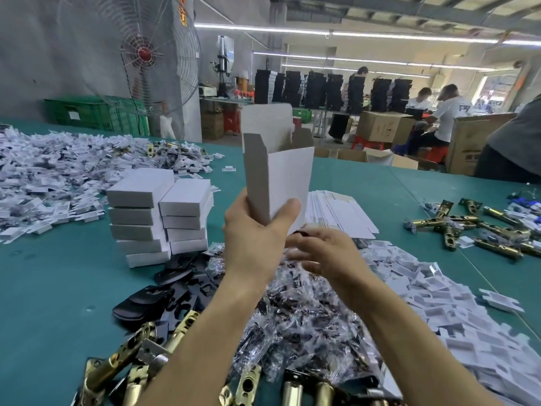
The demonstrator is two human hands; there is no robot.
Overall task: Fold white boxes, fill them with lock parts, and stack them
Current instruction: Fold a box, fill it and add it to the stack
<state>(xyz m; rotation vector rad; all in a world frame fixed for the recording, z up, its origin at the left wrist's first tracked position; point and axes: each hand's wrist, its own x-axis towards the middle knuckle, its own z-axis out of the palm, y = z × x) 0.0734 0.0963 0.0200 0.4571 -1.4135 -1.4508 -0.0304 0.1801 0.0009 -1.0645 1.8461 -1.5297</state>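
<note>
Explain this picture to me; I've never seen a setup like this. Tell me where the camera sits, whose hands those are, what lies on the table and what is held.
There is no machine here: a person works with bare hands, and the one camera sits on their head, looking forward and down. The left hand grips an upright white box with its top flaps open. The right hand is blurred just below it, above a heap of small clear bags with dark parts; whether it holds anything I cannot tell. On the green table stand two stacks of closed white boxes, with flat box blanks behind the hands, black plates, brass latch bolts and heaps of small white pieces.
</note>
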